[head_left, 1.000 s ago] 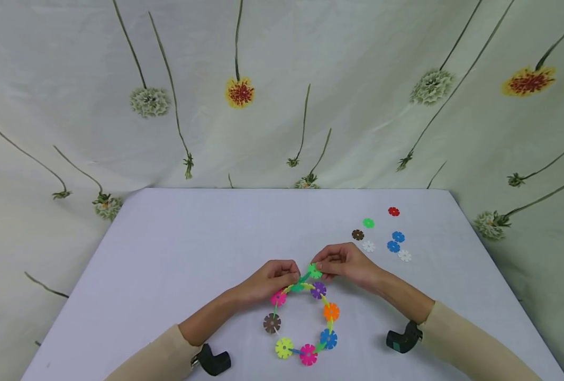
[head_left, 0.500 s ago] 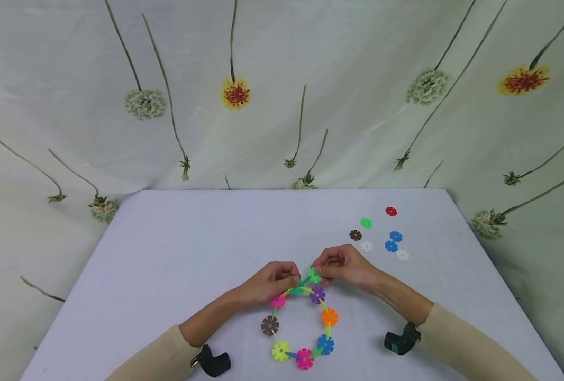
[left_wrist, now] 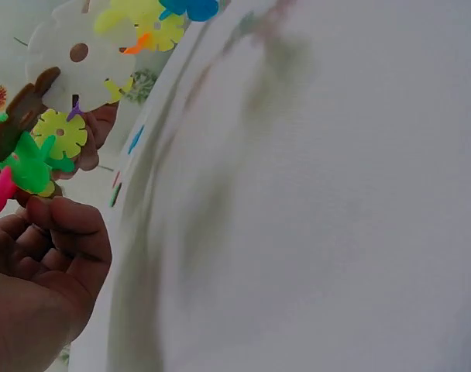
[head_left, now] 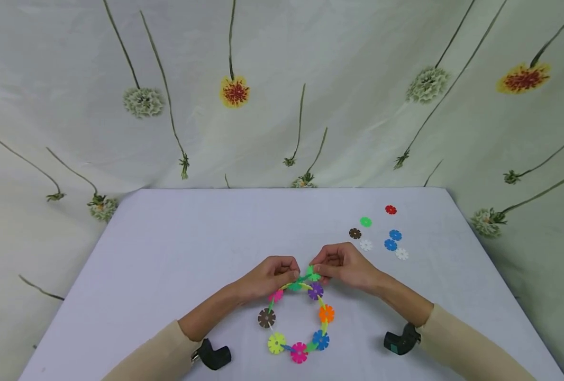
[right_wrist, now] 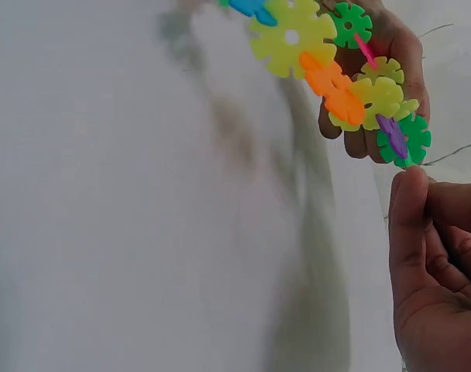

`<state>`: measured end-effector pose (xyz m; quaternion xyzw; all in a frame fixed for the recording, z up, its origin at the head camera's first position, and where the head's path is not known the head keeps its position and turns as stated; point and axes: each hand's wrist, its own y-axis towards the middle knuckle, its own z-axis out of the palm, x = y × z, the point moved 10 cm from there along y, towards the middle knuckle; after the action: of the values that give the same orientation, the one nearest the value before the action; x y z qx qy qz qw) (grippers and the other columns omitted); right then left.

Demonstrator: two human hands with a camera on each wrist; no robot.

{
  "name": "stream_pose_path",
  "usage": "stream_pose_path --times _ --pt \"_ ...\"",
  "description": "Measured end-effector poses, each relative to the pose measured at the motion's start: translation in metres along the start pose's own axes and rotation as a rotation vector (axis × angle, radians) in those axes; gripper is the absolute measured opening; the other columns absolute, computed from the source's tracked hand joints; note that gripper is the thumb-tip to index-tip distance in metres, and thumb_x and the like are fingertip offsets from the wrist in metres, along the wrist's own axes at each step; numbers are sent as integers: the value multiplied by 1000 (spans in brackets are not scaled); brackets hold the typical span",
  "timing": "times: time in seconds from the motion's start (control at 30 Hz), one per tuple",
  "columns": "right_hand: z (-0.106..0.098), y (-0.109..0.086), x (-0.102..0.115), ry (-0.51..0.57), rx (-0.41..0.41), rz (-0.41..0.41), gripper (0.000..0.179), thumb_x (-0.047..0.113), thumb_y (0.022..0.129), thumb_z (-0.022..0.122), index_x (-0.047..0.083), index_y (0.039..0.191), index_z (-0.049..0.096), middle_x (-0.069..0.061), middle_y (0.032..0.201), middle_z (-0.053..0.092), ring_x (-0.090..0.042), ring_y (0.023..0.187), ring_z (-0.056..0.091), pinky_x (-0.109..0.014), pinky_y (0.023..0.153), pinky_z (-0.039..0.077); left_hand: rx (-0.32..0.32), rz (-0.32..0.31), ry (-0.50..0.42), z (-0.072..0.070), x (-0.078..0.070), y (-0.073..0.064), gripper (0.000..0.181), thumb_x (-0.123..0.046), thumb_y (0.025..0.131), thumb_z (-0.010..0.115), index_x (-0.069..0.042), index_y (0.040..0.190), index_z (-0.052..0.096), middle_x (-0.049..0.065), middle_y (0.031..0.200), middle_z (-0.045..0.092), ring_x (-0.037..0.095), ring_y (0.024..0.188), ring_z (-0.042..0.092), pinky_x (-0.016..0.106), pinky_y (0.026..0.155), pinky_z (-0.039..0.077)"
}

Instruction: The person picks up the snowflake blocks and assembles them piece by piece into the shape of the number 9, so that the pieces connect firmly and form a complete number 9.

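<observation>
Currently your left hand (head_left: 271,275) and right hand (head_left: 347,266) pinch the disc ring (head_left: 327,313) over the near half of the surface (head_left: 177,243), well apart from both side edges, loose discs (head_left: 390,244) lying toward the far right corner.

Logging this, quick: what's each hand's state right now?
Left hand: closed, pinching the ring of flower discs.
Right hand: closed, pinching a green disc.
</observation>
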<state>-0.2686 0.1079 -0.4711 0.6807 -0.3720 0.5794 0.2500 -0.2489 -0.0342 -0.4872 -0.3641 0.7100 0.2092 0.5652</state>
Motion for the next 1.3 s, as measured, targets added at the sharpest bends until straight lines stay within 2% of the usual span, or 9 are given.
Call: stream_pose_path --times 0.17,0.3,0.43,0.6,0.8,0.97,1.03,1.2,1.3 --pt "0 3 1 33 -18 18 15 10 103 71 0 115 74 -7 93 77 -13 73 72 -28 79 65 58 -21 -42 1 -1 -1 19 -17 108 53 -1 105 63 -3 76 50 7 70 48 19 70 42" --pt "-4 5 -1 85 -74 58 21 14 102 74 0 117 69 -2 88 77 -13 74 74 -29 80 66 76 -17 -93 5 -2 -2 20 -18 110 54 1 107 62 -3 76 52 8 69 49 19 70 44" --pt "-5 6 0 118 -83 63 22 13 102 75 -1 115 64 -1 84 77 -15 75 76 -31 80 67 42 8 -109 5 -5 2 22 -21 112 56 0 107 62 -2 77 52 9 69 50 19 68 46" --pt "2 7 4 138 -46 40 22 12 102 74 -2 115 62 -1 86 78 -14 77 76 -32 80 67 -32 45 -81 1 -11 10 25 -24 113 54 -2 107 64 1 84 52 9 78 52 19 75 45" --pt "1 2 5 121 -46 37 24 13 102 74 -2 117 62 -8 91 78 -18 81 77 -33 82 67 -36 28 -60 1 -9 11 25 -22 112 54 -1 107 65 1 83 52 11 79 53 21 75 46" --pt "-17 -8 7 -42 -96 -5 25 16 102 74 -1 119 65 -23 104 76 -31 88 76 -31 83 66 -60 2 -46 -6 -4 7 25 -22 112 55 -1 104 65 0 81 52 10 79 52 21 76 46" --pt "-32 -13 6 -174 -150 -16 22 17 101 75 2 117 69 -19 103 76 -30 89 74 -28 81 64 -63 -2 -44 -8 -4 5 25 -22 112 54 -1 104 66 0 82 52 10 80 52 21 78 46" --pt "-68 -21 -6 -527 -292 -20 18 17 97 78 12 114 74 1 98 73 -16 90 65 -25 79 56 -52 5 -51 -8 -4 1 25 -21 113 53 -1 106 66 -1 83 52 10 80 52 21 78 46" --pt "-83 -22 -13 -674 -368 -10 21 17 96 79 13 116 74 2 98 69 -16 92 59 -27 80 52 -38 11 -66 -6 -4 1 25 -20 113 53 0 106 66 -1 83 51 9 79 51 21 77 46"
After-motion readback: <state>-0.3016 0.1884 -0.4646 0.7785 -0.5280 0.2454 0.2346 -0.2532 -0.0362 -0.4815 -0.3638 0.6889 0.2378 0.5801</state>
